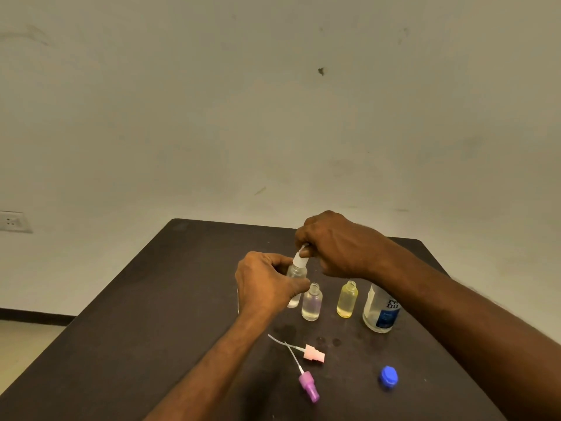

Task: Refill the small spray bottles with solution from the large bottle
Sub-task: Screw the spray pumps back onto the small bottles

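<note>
My left hand (267,281) grips a small clear spray bottle (296,276), held a little tilted above the dark table (151,329). My right hand (337,244) pinches the white spray head (300,260) at that bottle's neck. To the right stand an uncapped clear small bottle (312,302) and an uncapped yellow small bottle (347,299). The large bottle (381,311) with a blue label stands further right, its top hidden behind my right forearm.
Near the front of the table lie a pink spray head (314,353) and a purple spray head (309,385), both with thin dip tubes, and a blue cap (389,376). A wall with a socket (13,221) lies behind; the table's left edge drops to the floor.
</note>
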